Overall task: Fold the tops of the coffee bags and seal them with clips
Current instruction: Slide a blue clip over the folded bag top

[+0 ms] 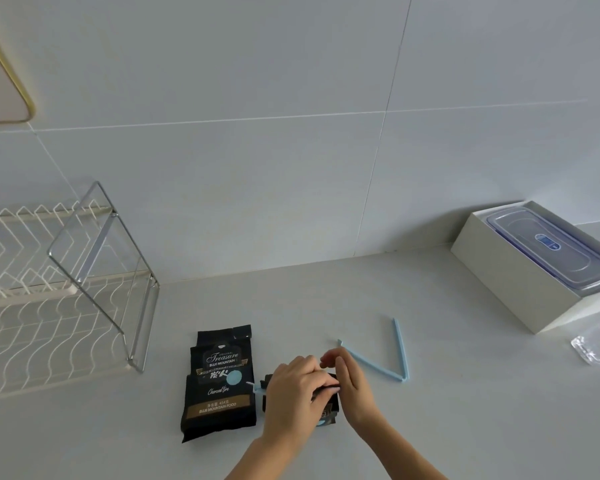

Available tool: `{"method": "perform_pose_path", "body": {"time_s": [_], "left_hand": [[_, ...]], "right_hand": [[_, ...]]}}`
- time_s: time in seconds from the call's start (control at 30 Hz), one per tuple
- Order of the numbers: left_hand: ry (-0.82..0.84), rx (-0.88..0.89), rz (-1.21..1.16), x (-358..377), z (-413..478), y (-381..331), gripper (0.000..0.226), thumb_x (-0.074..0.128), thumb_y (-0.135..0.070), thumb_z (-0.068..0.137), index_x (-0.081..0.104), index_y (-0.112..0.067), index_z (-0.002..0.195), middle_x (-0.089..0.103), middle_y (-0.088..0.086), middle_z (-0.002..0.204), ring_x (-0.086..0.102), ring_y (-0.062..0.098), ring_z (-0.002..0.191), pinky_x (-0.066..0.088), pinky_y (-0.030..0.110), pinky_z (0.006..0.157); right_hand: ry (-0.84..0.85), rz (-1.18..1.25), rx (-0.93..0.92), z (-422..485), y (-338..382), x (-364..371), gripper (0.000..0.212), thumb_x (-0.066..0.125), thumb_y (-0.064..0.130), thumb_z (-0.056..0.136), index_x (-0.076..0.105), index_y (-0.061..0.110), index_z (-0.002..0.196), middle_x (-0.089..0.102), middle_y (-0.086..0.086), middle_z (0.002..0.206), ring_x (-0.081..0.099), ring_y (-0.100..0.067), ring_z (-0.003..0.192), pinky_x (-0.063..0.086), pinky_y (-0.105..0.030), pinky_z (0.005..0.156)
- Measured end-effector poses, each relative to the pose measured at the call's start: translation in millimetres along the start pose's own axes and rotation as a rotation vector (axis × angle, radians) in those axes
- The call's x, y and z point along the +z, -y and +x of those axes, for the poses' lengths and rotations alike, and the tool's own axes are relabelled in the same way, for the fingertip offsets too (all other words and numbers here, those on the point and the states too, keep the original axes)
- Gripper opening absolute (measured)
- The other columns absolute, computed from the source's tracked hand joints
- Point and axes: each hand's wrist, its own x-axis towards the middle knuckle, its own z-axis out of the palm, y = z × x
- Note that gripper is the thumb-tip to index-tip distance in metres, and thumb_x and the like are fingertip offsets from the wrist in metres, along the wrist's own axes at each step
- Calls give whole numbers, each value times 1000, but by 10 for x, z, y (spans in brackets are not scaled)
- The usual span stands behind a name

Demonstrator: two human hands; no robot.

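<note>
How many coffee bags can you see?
2. One coffee bag lies flat on the counter, left of the hands. The second bag is beside it, mostly covered by the left hand and right hand, which hold its top. No other shows.

Bright, even, soft light; faint shadows; wide-angle bending at edges
</note>
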Motion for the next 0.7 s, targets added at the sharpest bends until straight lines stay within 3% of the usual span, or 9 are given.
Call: {"method": "perform_pose_path", "body": {"time_s": [0.1,0.23,0.3,0.37,0.43,0.5,0.57,0.63,0.7], "left_hand": [[25,9,4,14,53,-10,9,74,-39,69,70,-35,76,54,-13,62,52,3,61,41,21,56],[-13,-23,-143,-96,144,51,10,60,-38,81,68,-32,84,61,-17,74,55,-1,74,47,26,70],[-130,-60,-163,-194,153,170,8,57,-31,85,65,-31,85,63,-20,81,57,-3,81,46,25,76],[-253,-165,-183,-259,100,351,10,59,-20,85,67,-24,89,65,-18,88,60,-1,87,49,27,80],[-280,-363,-314,-284,-2,498,11,61,-16,86,65,-21,95,65,-12,94,60,2,92,53,32,83],[-202,-572,-516,-281,-55,549,18,59,-33,85,62,-22,99,64,-10,97,59,3,94,52,31,86],[-111,-669,-690,-225,-61,546,31,49,-48,85,61,-23,100,65,-8,97,60,2,94,48,22,81],[-103,-750,-909,-143,-62,525,24,45,-39,92,63,-25,98,67,-7,93,62,5,92,45,19,76],[-117,-857,-1060,-81,-53,549,24,43,-25,96,66,-22,90,67,-3,85,62,11,87,47,24,77]], "right_hand": [[-37,-4,32,28,-42,-26,31,30,6,99,56,15,84,60,-4,86,56,-16,83,45,-22,73],[-35,6,27,124,17,-39,26,37,6,98,58,13,84,61,-4,83,56,-22,83,45,-37,78],[-134,-20,1,161,81,-50,24,41,7,97,59,15,83,63,-3,82,59,-23,85,46,-40,80],[-269,-83,-88,169,202,-64,25,43,9,95,58,22,79,64,4,81,59,-17,84,47,-36,76],[-301,-252,-280,157,408,-21,22,44,15,93,55,29,81,61,16,83,56,-6,86,46,-24,73],[-168,-456,-477,134,617,111,12,45,26,90,54,33,90,57,23,88,53,0,89,42,-14,71],[29,-675,-581,127,725,302,15,45,37,88,52,34,100,56,20,95,50,1,92,38,-14,71],[150,-811,-624,139,697,458,22,45,44,87,52,32,103,57,14,100,50,-7,95,38,-20,73],[160,-868,-607,156,598,529,26,46,48,87,55,28,101,57,10,98,50,-12,92,37,-24,73]]}}
